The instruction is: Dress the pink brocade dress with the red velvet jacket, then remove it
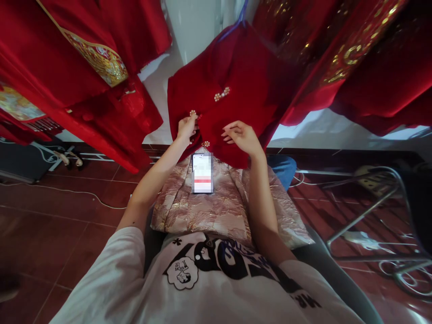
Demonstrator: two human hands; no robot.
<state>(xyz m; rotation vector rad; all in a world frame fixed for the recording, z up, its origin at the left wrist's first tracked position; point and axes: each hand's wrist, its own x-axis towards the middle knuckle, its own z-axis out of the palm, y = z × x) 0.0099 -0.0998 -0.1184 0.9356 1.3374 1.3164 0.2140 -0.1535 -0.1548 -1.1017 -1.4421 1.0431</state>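
Note:
A red garment (258,85) hangs in front of me from a blue hanger (241,20). Pearl-and-gold flower clasps decorate it: one clasp (222,94) at the upper chest, another (205,144) near the hem. My left hand (189,128) pinches the garment's front edge beside a flower ornament (192,113). My right hand (241,137) is held before the cloth, thumb and fingers curled together; anything tiny between the fingertips cannot be made out. A lit phone (202,174) lies on the pinkish-gold brocade cloth (222,211) across my lap.
Red garments with gold embroidery (97,58) hang at left, and sequinned red ones (354,49) at right. A metal-framed chair (364,211) stands on the right. On the left, high-heeled shoes (69,158) and a cable (91,193) lie near the wall. Blue denim (283,168) shows behind the brocade.

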